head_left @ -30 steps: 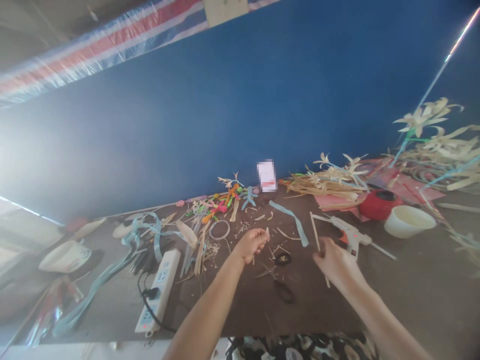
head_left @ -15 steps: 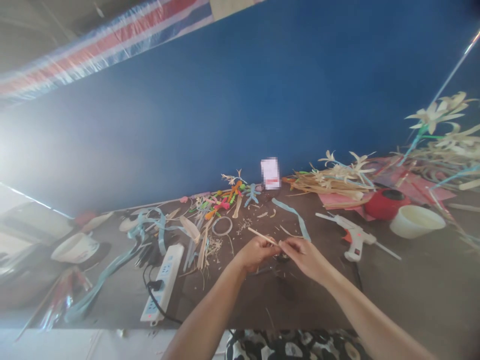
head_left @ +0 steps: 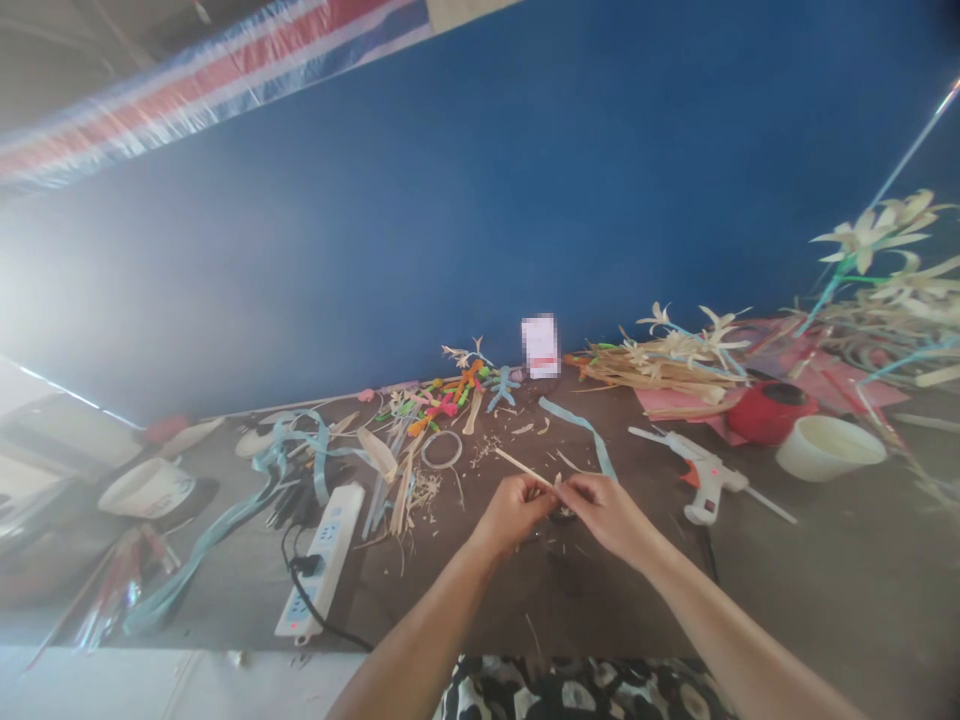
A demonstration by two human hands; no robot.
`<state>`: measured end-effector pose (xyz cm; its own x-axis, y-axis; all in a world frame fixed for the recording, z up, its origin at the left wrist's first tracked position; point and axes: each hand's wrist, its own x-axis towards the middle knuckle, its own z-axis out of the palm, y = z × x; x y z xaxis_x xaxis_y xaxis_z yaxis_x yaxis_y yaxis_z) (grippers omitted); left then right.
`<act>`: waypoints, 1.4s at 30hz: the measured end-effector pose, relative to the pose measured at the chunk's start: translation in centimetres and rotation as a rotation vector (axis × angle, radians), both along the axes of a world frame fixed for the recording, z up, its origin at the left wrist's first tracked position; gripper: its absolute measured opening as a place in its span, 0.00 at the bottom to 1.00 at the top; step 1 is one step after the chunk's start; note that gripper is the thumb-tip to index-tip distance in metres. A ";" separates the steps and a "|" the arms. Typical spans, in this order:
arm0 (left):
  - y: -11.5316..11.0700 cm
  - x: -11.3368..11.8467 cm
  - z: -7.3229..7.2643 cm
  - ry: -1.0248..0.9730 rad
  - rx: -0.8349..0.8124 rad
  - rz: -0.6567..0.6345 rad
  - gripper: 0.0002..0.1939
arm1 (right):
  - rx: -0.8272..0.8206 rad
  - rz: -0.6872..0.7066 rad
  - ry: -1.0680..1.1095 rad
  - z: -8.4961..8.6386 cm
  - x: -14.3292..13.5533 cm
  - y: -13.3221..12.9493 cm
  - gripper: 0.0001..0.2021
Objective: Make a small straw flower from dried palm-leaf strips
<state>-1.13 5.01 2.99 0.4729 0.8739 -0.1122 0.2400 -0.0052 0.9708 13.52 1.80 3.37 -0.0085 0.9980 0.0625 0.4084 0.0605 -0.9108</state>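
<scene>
Over the middle of the brown table [head_left: 480,600], my left hand [head_left: 514,510] pinches a thin pale strip [head_left: 521,467] that sticks out up and to the left. Close against it on the right, my right hand [head_left: 600,508] has its fingers pressed together at the strip's near end; what exactly they grip there is too small to tell. A small dark object [head_left: 562,514] lies just below the fingertips, partly hidden by them. Behind my right hand a light blue ribbon [head_left: 589,430] lies on the table.
At right are a white glue gun [head_left: 709,478], a red round object [head_left: 769,410], a white cup [head_left: 829,447] and pale flowers [head_left: 862,235]. At left lie a power strip [head_left: 322,560], a clear ring [head_left: 442,450], a blue ribbon [head_left: 202,560] and a white bowl [head_left: 146,488]. Behind rises a blue panel [head_left: 450,200].
The view has shifted slightly. Both hands remain close together around the strip, with only a small change in finger position.
</scene>
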 end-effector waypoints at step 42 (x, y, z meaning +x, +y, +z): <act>-2.5 0.9 2.0 -0.404 -0.342 0.185 0.15 | -0.110 0.137 0.199 1.6 1.1 -0.7 0.04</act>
